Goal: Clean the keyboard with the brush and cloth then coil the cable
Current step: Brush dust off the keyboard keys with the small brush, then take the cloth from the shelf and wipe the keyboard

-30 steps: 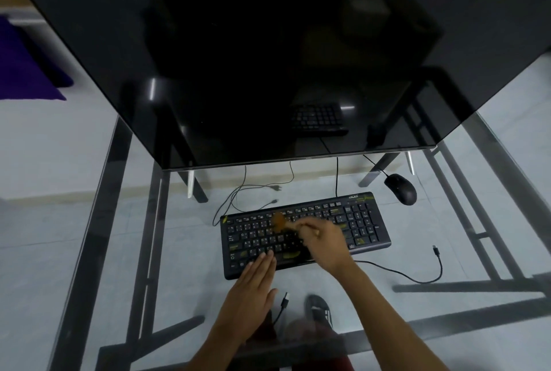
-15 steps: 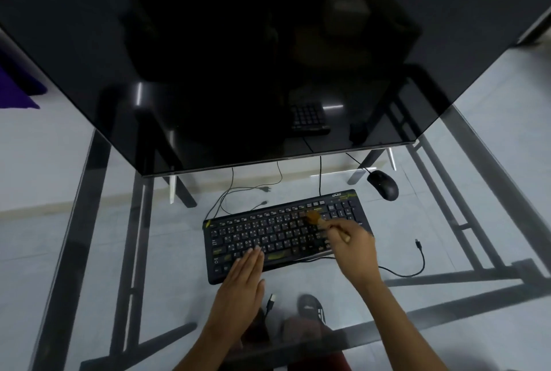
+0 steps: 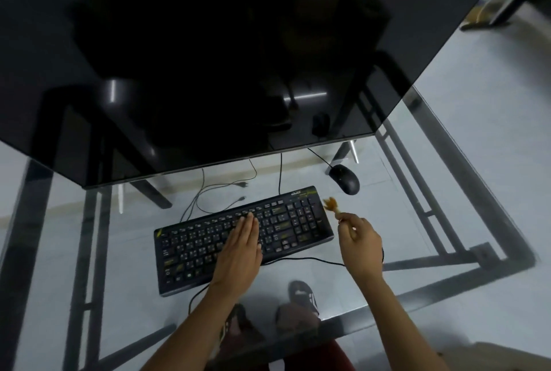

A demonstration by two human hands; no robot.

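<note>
Right hand (image 3: 359, 244) has swung off the keyboard (image 3: 292, 221), now pinching the brush (image 3: 331, 204) just past its right end; left hand (image 3: 241, 247) is lying flat on the keys, fingers together.

the glass counter (image 3: 417, 221) carries a black keyboard (image 3: 208, 239), its cable (image 3: 298, 259), a mouse (image 3: 344, 178) behind the keyboard's right end, and a monitor (image 3: 208, 57).

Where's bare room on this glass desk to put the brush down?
Free: the glass desk right of the keyboard, below the mouse; also the stretch left of the keyboard. Crowded: behind the keyboard, where cables loop under the monitor.
</note>
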